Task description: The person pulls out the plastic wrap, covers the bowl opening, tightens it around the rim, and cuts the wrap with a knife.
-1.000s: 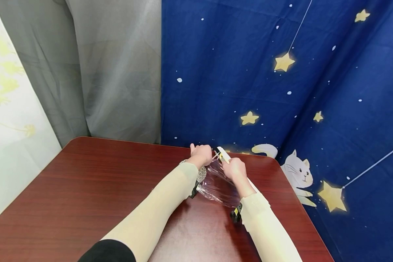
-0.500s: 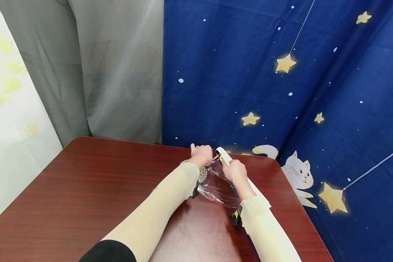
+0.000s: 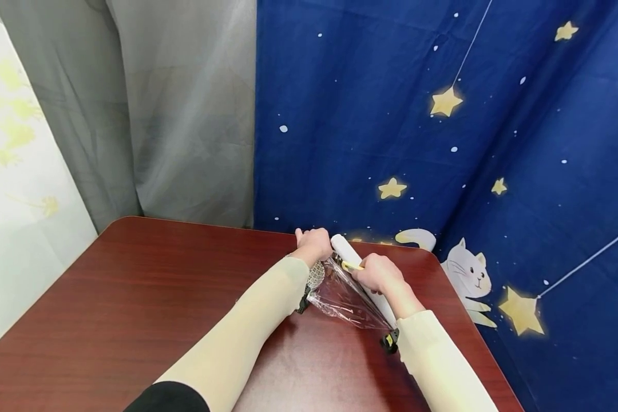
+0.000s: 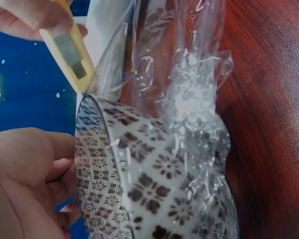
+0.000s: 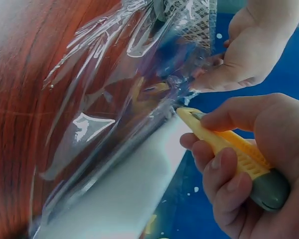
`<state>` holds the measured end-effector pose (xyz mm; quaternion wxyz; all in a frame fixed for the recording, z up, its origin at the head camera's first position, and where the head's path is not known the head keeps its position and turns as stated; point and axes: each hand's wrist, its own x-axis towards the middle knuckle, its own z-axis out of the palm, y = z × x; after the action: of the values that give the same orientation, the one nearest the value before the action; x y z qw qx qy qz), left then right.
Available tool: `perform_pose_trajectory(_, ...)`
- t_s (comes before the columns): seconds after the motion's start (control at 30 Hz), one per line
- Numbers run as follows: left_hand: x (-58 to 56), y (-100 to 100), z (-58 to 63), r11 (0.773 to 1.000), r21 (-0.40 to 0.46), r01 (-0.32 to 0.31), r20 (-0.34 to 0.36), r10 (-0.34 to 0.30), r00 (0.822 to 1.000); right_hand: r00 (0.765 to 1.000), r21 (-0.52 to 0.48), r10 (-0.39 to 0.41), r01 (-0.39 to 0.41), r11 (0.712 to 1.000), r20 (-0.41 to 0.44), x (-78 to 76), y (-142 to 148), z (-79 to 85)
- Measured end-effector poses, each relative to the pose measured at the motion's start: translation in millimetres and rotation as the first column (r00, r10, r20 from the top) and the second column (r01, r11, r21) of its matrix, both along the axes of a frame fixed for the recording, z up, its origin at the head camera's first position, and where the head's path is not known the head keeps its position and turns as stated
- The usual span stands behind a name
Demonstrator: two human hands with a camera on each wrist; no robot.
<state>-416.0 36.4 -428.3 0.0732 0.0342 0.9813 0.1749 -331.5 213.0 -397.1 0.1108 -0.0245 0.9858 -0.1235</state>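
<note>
Clear plastic film (image 3: 340,297) spans the gap between the patterned bowl (image 4: 154,169) and the white roll (image 5: 124,179), over the bench (image 3: 175,292). Bowl is on your left, tilted on its side, film bunched against its outer wall; roll is on your right, under your right grip (image 3: 378,272).

Right grip: fingers and thumb wrapped round the yellow cutter (image 5: 229,144). Left grip (image 3: 314,243): fingers bent behind the bowl's rim, close to the gathered film; can't tell whether they pinch film, rim or both.

Key relation: cutter nose vs the film strip beside the roll. Roll's long axis runs from your near right to far left; the cutter lies across that line, nose pointing left at the film by the roll's far end. Your right grip is the one to work from, as I judge it, with most of the stretched film lying left of it and back toward you along the roll. Watch it: left fingers sit just beyond the nose, so a push straight left looks risky; following the roll looks safer. Blade too small to make out; contact with film unclear.
</note>
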Motion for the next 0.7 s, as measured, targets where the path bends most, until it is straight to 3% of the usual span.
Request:
perform_pose_trajectory(0.17,4.0,-3,0.5,1.000,0.020,0.004,-0.015,-0.003,1.000,1.000,0.021,0.002,-0.002,1.000,-0.004,3.1,2,-1.0)
perform_pose_trajectory(0.43,-5.3,-1,-3.3,1.000,0.023,-0.005,-0.002,0.005,1.000,1.000,0.006,0.024,-0.024,1.000,-0.007,1.6,-1,-0.3)
perform_pose_trajectory(0.7,1.1,-3,-1.7,0.999,0.044,-0.004,-0.006,0.004,1.000,0.999,0.045,0.031,-0.032,0.998,0.030,4.1,10,7.8)
